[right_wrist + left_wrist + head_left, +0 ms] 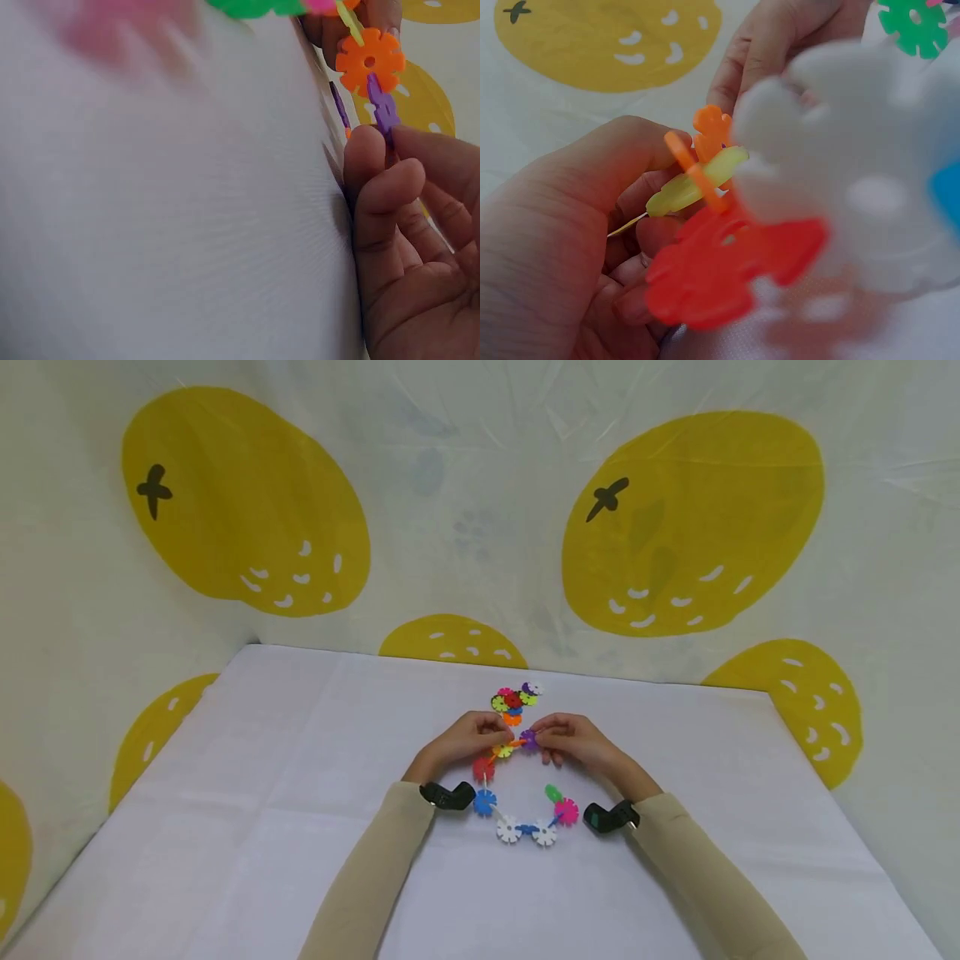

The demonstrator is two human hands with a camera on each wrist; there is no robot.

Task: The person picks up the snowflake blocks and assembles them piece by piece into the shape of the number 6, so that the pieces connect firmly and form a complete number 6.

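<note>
A chain of joined snowflake-shaped discs curves over the white cloth in the head view. At its upper left my left hand (pixel 468 737) pinches the chain by the yellow disc (pixel 502 750); an orange disc (pixel 711 126) and a red disc (pixel 705 270) adjoin it in the left wrist view. My right hand (pixel 577 742) pinches the purple disc (pixel 528 740) between thumb and finger. In the right wrist view that purple disc (pixel 384 109) is slotted into the orange disc (pixel 370 63). The chain's other end is a green disc (pixel 553 792) beside a pink disc (pixel 567 812).
Behind the hands lies a small group of loose discs, with a red disc (pixel 513 699) and an orange disc (pixel 512 720) among them. The white-covered table (pixel 300 718) meets a hanging cloth (pixel 465 527) with yellow fruit prints at the back.
</note>
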